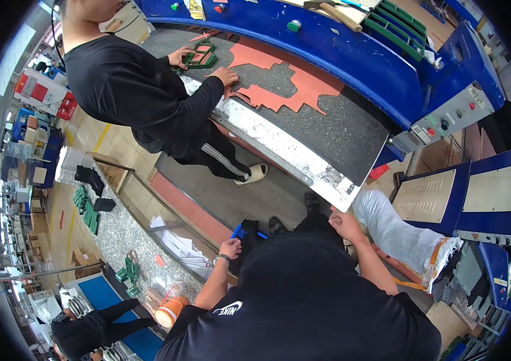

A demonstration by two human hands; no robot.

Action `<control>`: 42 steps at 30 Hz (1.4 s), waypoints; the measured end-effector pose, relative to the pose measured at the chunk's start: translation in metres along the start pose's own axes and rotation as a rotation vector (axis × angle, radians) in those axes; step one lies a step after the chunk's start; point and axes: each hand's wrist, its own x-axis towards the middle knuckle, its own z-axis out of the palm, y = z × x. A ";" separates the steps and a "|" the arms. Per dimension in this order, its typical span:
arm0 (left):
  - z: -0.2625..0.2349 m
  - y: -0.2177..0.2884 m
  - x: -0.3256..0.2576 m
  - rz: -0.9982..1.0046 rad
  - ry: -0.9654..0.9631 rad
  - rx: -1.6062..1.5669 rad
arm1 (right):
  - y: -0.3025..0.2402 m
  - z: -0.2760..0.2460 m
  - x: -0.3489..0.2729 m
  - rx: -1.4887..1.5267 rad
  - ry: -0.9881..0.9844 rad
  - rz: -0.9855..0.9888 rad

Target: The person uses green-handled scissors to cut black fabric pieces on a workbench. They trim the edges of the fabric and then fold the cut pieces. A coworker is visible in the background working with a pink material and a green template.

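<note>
A speckled grey cutting board under a blue press carries a salmon sheet. Below it, the left hand closes on a blue-handled tool; the right hand, loosely curled, touches the board's corner. A co-worker stands alongside on a tiled workshop floor.

Factory hall: blue press machine, speckled cutting bed, tan floor
</note>
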 end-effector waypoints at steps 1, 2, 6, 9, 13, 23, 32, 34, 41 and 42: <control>0.000 -0.001 0.001 -0.002 -0.001 0.005 | -0.004 -0.006 0.000 -0.016 -0.066 0.000; -0.001 -0.002 0.001 -0.004 0.000 0.011 | -0.017 -0.018 0.000 -0.029 -0.133 0.000; -0.007 -0.002 0.001 -0.014 0.006 0.002 | -0.062 -0.062 0.011 0.356 -0.460 0.055; -0.013 -0.002 0.003 0.003 -0.012 0.015 | -0.071 -0.086 0.070 0.379 -0.009 -0.187; -0.011 0.022 -0.013 0.062 -0.012 -0.007 | -0.126 -0.126 0.189 0.093 0.393 -0.169; 0.014 0.107 -0.059 0.306 -0.028 -0.146 | -0.158 -0.130 0.321 -0.083 0.387 0.205; 0.035 0.162 -0.076 0.298 -0.002 -0.174 | -0.150 -0.124 0.312 -0.100 0.271 -0.010; 0.035 0.180 -0.079 0.311 0.000 -0.187 | -0.151 -0.121 0.300 -0.046 0.270 -0.007; 0.043 0.225 -0.052 0.283 -0.050 -0.327 | -0.160 -0.098 0.254 -0.103 0.216 -0.002; 0.042 0.230 -0.044 0.286 -0.056 -0.320 | -0.168 -0.095 0.246 -0.099 0.194 0.039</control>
